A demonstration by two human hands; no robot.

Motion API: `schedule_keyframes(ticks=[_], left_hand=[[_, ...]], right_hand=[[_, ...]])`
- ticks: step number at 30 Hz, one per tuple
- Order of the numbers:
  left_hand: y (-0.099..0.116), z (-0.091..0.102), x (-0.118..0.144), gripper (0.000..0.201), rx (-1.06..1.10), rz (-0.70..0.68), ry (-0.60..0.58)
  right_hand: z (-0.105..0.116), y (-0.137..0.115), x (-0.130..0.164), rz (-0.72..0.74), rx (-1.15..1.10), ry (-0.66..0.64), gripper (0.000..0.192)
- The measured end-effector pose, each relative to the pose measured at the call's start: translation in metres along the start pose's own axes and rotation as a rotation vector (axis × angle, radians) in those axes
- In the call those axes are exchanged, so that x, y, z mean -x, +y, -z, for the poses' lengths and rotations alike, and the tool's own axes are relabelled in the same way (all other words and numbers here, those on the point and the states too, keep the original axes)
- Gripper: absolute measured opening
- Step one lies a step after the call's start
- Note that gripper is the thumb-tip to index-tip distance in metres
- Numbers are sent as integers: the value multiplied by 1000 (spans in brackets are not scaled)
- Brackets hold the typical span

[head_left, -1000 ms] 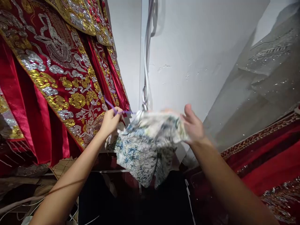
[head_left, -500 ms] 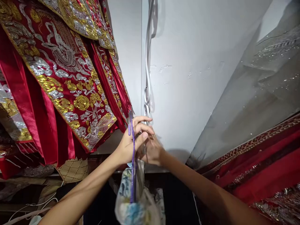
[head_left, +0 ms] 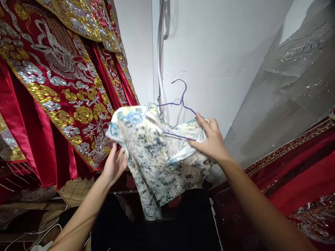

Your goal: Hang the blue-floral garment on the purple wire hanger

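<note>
Two bare hands are raised in front of a white wall, and between them hangs one garment, a pale cloth printed with blue, grey and yellow flowers. It sits on one thin purple wire hanger, whose single hook curls up above the cloth against the wall. One straight wire of the hanger shows across the inside of the garment, running toward the right hand.

The right hand is closed on the garment's right upper edge, thumb on top and fingers curled underneath, clamping the cloth together with the end of the hanger. The left hand is at the garment's left side, just below its raised left shoulder; its fingers are loosely spread and go behind the cloth, and I cannot tell whether they grip it or only touch it.

The garment hangs in mid-air, its lower end drooping down over a dark space below.

To the left hang several red robes, thickly embroidered in gold and silver; at least three overlapping panels can be counted. To the right lies one grey sheer cloth with sparkles, and under it one more red fabric with a patterned border. One white cord runs down the wall's corner.
</note>
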State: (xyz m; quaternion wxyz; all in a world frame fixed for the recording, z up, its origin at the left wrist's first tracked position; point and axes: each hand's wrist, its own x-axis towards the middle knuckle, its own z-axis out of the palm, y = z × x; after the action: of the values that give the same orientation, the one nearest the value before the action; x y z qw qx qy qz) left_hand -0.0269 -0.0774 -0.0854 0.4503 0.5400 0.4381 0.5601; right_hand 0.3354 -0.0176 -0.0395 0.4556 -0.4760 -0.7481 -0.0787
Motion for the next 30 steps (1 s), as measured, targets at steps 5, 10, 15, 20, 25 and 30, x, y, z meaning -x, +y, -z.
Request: schedule_keyframes(ticks=[5,10,15,20,25,30], left_hand=[[-61,-12,32,67,146,199,0],[-109,-36,69,52,120,286,96],[-142,-57,101,60,334,396,313],[-147,-59,111,61,387,457,224],[-144,-59,110,66,384,517,229],[-142,-62,118,67,449,532,105]], right_hand=[[6,-20,-21,28,55,-123,94],[12,-42,-1,101,14,-173,84],[-10,-68,83,-204,-574,-124,51],[-87,-93,174,-831,-942,-104,37],[-129,-87,166,-896,-968,-299,57],[-130,-81,142,-739,-869,-290,50]])
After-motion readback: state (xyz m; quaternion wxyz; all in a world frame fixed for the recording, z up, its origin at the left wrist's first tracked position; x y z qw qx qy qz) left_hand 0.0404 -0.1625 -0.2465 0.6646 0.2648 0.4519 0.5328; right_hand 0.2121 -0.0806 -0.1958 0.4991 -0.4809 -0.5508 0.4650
